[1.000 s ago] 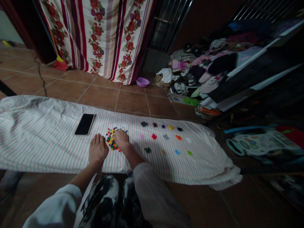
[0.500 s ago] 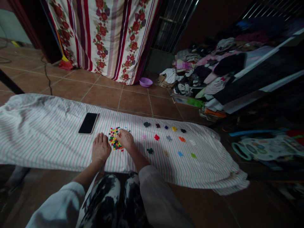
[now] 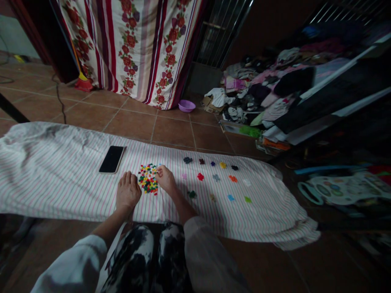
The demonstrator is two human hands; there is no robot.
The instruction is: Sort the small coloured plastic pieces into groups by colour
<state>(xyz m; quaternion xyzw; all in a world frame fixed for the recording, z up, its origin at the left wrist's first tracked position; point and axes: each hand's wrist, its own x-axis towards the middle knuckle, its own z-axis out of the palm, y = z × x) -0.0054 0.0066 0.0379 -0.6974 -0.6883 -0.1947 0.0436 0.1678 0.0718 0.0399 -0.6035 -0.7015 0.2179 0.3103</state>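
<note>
A mixed pile of tiny coloured pieces (image 3: 148,179) lies on the striped cloth (image 3: 171,207). At its left edge my left hand (image 3: 128,190) rests palm down, fingers stretched out. My right hand (image 3: 166,179) is at the pile's upper right edge, fingertips pinched together; whatever they hold is too small to make out. To the right, small single-colour heaps sit in rows, among them a red heap (image 3: 200,176), a yellow heap (image 3: 222,165), an orange heap (image 3: 232,178), a dark green heap (image 3: 192,194) and a blue heap (image 3: 230,197).
A phone (image 3: 112,159) lies on the cloth left of the pile. Beyond the cloth-covered surface are a purple basin (image 3: 186,106), a floral curtain (image 3: 146,53) and a broom (image 3: 83,83). Heaped clothes (image 3: 259,85) stand at the back right.
My right hand has moved a little to the right, from over the pile to its edge, uncovering more pieces. My left hand stays in place. The view has shifted slightly.
</note>
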